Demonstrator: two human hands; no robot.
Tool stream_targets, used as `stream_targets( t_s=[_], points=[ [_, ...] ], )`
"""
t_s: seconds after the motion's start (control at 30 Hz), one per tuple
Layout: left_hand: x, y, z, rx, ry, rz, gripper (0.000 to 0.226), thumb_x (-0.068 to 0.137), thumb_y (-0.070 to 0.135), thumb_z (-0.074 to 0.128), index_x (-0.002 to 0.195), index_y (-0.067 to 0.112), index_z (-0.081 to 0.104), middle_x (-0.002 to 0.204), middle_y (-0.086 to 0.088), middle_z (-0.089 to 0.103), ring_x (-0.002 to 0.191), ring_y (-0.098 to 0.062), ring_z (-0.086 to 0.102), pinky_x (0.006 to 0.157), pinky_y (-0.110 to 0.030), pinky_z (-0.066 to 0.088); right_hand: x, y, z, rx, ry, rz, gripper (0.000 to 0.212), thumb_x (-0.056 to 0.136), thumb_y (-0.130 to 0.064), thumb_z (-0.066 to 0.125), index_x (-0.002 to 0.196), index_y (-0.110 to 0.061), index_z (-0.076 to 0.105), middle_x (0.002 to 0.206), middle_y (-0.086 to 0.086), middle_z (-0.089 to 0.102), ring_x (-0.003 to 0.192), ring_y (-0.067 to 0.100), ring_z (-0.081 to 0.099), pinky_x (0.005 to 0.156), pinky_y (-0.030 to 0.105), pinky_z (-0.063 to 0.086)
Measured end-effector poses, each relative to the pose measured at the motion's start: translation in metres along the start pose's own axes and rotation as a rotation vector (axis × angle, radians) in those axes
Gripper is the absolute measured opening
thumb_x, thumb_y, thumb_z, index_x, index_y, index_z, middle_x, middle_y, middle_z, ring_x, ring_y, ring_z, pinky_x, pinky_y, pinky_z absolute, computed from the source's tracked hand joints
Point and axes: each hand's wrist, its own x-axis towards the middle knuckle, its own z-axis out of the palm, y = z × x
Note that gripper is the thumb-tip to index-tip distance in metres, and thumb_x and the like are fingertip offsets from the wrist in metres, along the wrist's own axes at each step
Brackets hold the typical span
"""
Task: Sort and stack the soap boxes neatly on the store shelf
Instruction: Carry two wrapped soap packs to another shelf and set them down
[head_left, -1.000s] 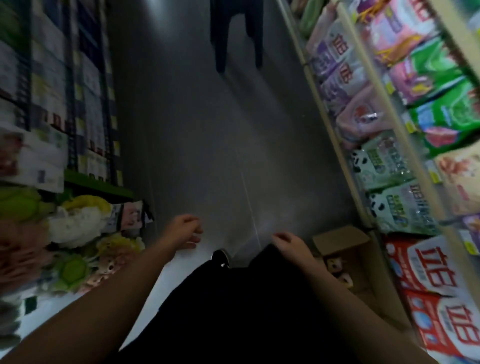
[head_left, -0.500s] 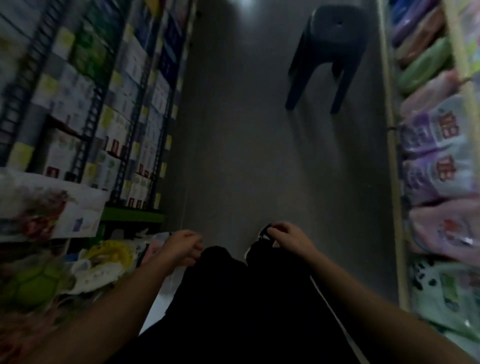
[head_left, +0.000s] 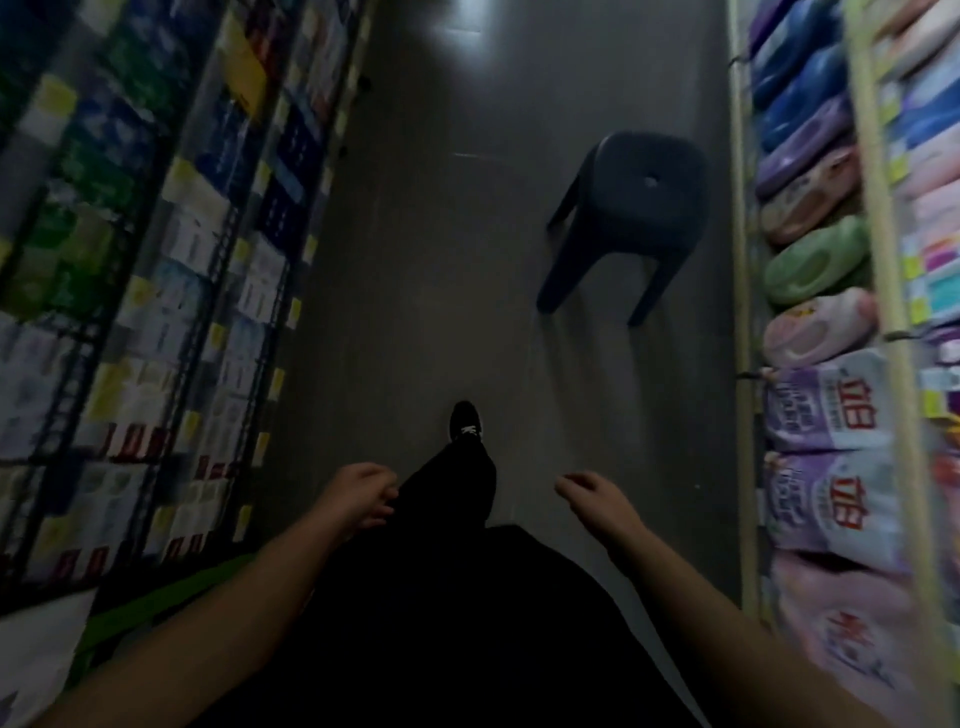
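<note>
While racked in blurred rows on the left shelf (head_left: 156, 291), soap boxes (head_left: 192, 244) out of reach, none in hand; stacking judged not under way. Left hand (head_left: 358, 496) and right hand (head_left: 592, 499) loosely curled, holding nothing, over the aisle floor (head_left: 441, 260). Labels unreadable; stool (head_left: 628, 208) ahead, detergent bags (head_left: 826, 410) right, partly cut off.

My right hand (head_left: 597, 501) came off my leg and hangs free now. The stool (head_left: 631, 218) slid down toward mid-right of frame, and my shoe (head_left: 466, 422) stepped forward.
</note>
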Motion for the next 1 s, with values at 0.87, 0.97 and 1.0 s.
stream_targets(
  t_s=[0.87, 0.97, 1.0],
  points=[
    [0.217, 0.605, -0.008, 0.226, 0.005, 0.028, 0.008, 0.100, 0.014, 0.052, 0.097, 0.011, 0.058, 0.088, -0.016, 0.061, 0.062, -0.022, 0.054, 0.055, -0.029, 0.044, 0.340, -0.475, -0.266, 0.182, 0.019, -0.116, 0.032, 0.092, -0.039, 0.060, 0.119, -0.023, 0.061, 0.107, -0.009, 0.060, 0.100, 0.013, 0.058, 0.085, 0.033, 0.052],
    [0.239, 0.681, 0.013, 0.266, -0.028, 0.094, 0.007, 0.099, 0.016, 0.052, 0.098, 0.013, 0.058, 0.089, -0.015, 0.063, 0.061, -0.020, 0.055, 0.050, -0.025, 0.046, 0.374, -0.500, -0.288, 0.221, 0.053, -0.089, 0.032, 0.091, -0.040, 0.061, 0.118, -0.024, 0.062, 0.111, -0.007, 0.062, 0.100, 0.011, 0.057, 0.077, 0.027, 0.044],
    [0.250, 0.707, 0.022, 0.298, -0.051, 0.116, 0.007, 0.099, 0.016, 0.052, 0.099, 0.013, 0.059, 0.088, -0.014, 0.063, 0.060, -0.020, 0.055, 0.049, -0.024, 0.046, 0.386, -0.507, -0.294, 0.248, 0.068, -0.071, 0.031, 0.091, -0.040, 0.061, 0.118, -0.024, 0.062, 0.112, -0.006, 0.062, 0.100, 0.011, 0.057, 0.076, 0.026, 0.043]
  ],
)
